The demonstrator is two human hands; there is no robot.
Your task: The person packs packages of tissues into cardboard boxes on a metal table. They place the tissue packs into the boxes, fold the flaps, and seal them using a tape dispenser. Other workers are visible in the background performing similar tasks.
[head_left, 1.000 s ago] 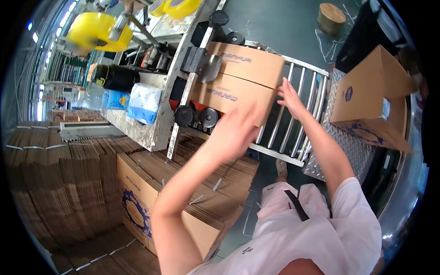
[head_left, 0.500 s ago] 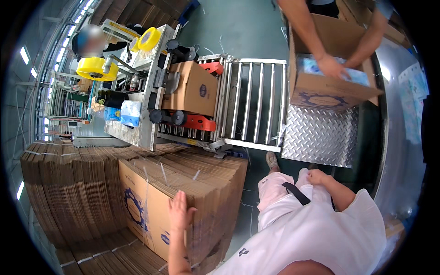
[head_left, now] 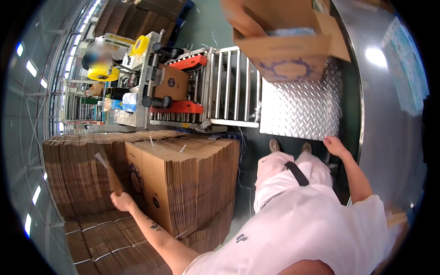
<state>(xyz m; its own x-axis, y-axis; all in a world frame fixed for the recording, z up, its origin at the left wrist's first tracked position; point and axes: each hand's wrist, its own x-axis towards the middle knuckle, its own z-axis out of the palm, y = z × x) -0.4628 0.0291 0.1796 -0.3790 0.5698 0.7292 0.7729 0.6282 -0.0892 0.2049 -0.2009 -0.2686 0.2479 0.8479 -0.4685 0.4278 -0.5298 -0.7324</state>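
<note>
My left hand (head_left: 123, 201) is closed around the lower end of a narrow brown strip (head_left: 112, 175) with a pale tip, which looks like cardboard. The strip sticks up in front of tall stacks of flattened cartons (head_left: 199, 178), beside a printed carton face (head_left: 153, 192). My right hand (head_left: 334, 145) hangs with curled fingers near the front edge of a diamond-plate platform (head_left: 302, 112); nothing shows in it. On that platform's far part stands an open carton (head_left: 286, 59), with a co-worker's arm (head_left: 245, 18) reaching in over blue-and-white packs (head_left: 293, 31).
A roller conveyor (head_left: 231, 87) joins the platform on the left. It leads to a taping machine with red side belts (head_left: 178, 107) and a carton (head_left: 173, 82) between them. Yellow tape rolls (head_left: 103, 74) sit beyond, near another person. A metal surface (head_left: 380, 137) runs along the right.
My left hand has left the carton stack's face, moved left and now grips the brown strip. My right hand has moved away from my thigh. The carton sits deeper in the taping machine.
</note>
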